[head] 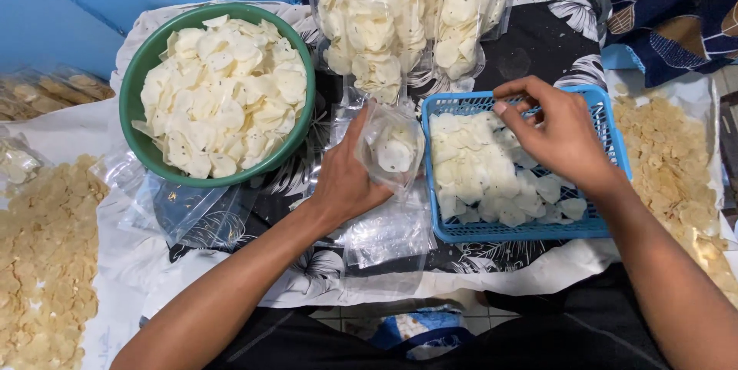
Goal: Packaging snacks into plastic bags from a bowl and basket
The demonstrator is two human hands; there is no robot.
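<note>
My left hand (346,178) holds a small clear plastic bag (392,147) upright, with a few pale round chips inside it. My right hand (557,136) hovers over a blue plastic basket (607,120) full of the same white chips (477,174), fingers pinched together above them; whether a chip is between them I cannot tell. The bag sits just left of the basket's left rim.
A green bowl (134,86) heaped with white chips stands at the upper left. Filled clear bags (392,16) lie behind the basket. Empty bags (384,239) lie under my left wrist. Yellowish chips are spread at the left (46,262) and right (676,178) on white sheets.
</note>
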